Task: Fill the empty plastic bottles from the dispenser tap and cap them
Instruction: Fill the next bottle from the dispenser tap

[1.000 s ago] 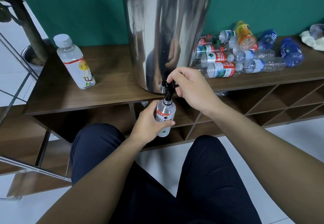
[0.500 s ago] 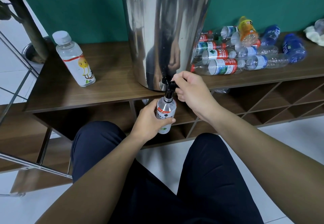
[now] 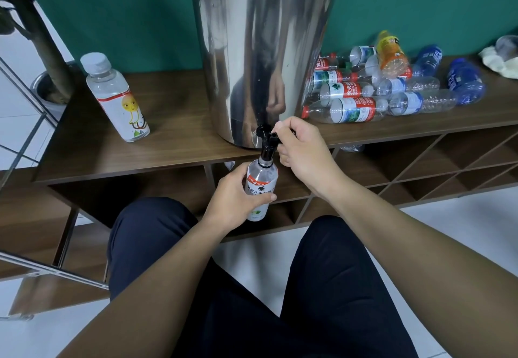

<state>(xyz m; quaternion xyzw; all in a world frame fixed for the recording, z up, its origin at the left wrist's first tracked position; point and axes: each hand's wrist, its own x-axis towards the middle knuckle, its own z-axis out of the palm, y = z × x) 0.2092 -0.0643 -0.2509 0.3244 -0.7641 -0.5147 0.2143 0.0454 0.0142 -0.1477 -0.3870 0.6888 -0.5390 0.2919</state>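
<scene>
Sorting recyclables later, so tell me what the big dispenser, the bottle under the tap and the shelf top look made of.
Dispenser: polished metal, likely stainless steel; it mirrors the hand.
Bottle under the tap, held by the left hand: clear thin plastic with a printed label.
Shelf top: dark wood-grain, matte; veneer or laminate, cannot tell which.

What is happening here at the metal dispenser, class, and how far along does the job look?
A person is filling a small plastic bottle. The left hand grips the bottle under the black tap of the steel dispenser, while the right hand holds the tap lever. One capped bottle with a cartoon label stands on the wooden shelf to the left. A pile of bottles lies on its side to the right.
</scene>
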